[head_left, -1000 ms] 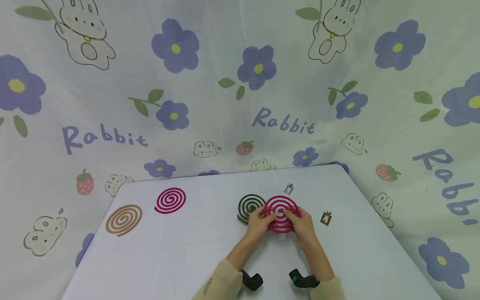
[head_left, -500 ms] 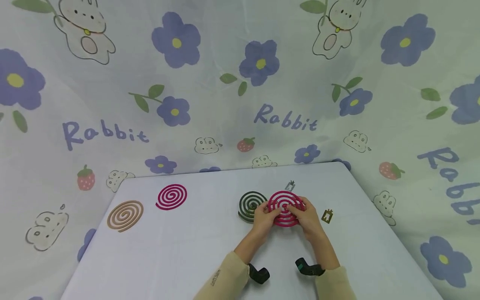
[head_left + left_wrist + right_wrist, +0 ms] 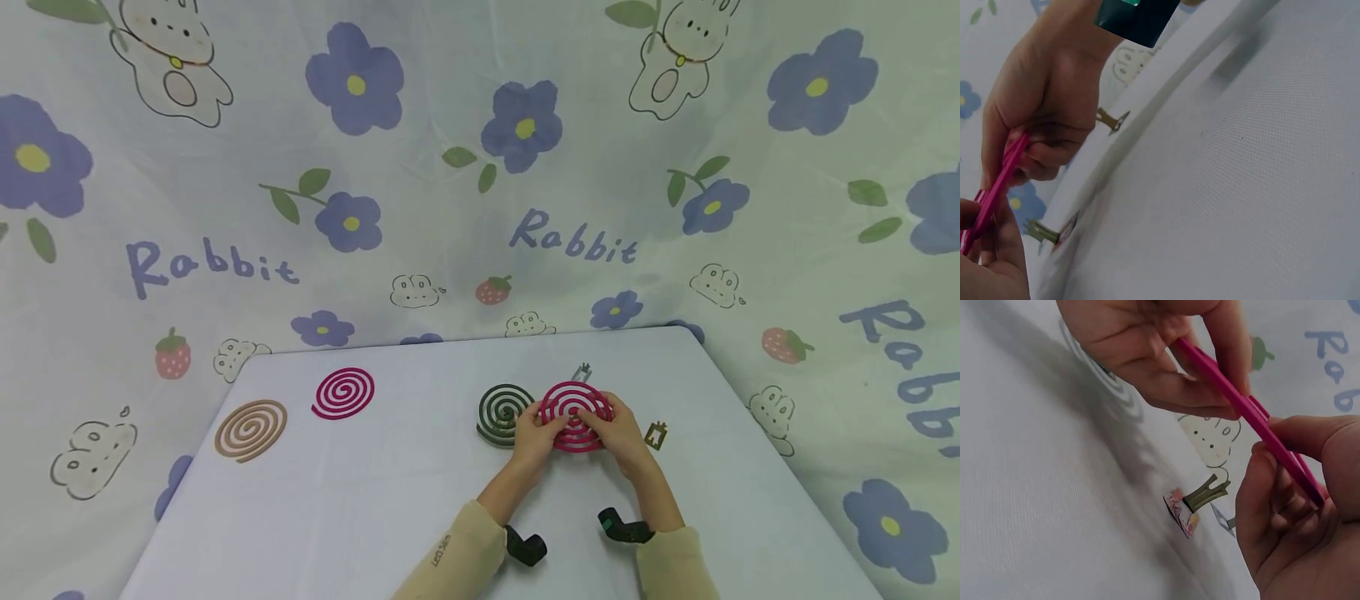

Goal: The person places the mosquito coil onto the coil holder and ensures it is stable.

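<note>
A magenta mosquito coil is held in front by both hands, above the table's right half. My left hand pinches its left side, and my right hand pinches its right side. Both thumbs lie over its face near the centre. Edge-on in the right wrist view, the coil has a thin strand standing off its flat part. Just left of the hands, a dark green coil lies on the table, its right edge partly covered. A gold-coloured metal stand sits right of the right hand.
A silver metal stand is behind the held coil, partly hidden. Farther left lie another magenta coil and a tan coil. The white table backs onto a printed curtain.
Both hands and the held coil have shifted slightly right in the head view, which itself shifted a little. The coil now overlaps the silver stand, and both hands keep their pinch.
</note>
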### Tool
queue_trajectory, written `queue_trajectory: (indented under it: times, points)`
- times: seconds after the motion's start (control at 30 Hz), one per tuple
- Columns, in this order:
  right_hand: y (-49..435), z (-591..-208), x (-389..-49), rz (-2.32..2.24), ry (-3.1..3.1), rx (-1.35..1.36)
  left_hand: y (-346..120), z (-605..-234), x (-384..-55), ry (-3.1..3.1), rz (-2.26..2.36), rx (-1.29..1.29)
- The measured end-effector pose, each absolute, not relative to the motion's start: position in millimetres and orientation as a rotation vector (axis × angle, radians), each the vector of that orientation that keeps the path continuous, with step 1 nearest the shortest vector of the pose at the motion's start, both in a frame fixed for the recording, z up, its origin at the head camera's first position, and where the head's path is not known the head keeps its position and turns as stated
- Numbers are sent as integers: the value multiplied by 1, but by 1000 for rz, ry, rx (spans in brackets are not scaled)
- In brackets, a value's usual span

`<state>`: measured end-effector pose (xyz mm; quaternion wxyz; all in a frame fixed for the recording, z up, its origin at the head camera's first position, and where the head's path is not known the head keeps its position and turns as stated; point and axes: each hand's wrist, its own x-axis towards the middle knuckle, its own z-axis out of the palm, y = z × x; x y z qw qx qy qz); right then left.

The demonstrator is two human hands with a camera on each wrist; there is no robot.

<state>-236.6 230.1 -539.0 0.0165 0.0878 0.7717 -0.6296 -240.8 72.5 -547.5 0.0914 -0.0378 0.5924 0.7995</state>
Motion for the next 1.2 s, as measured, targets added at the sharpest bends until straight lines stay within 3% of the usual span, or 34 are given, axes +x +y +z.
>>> queue_trajectory:
  times: [1.2]
  points:
    - [240, -556, -251, -1905, 2473, 409, 95, -562, -254, 1990, 2319, -128]
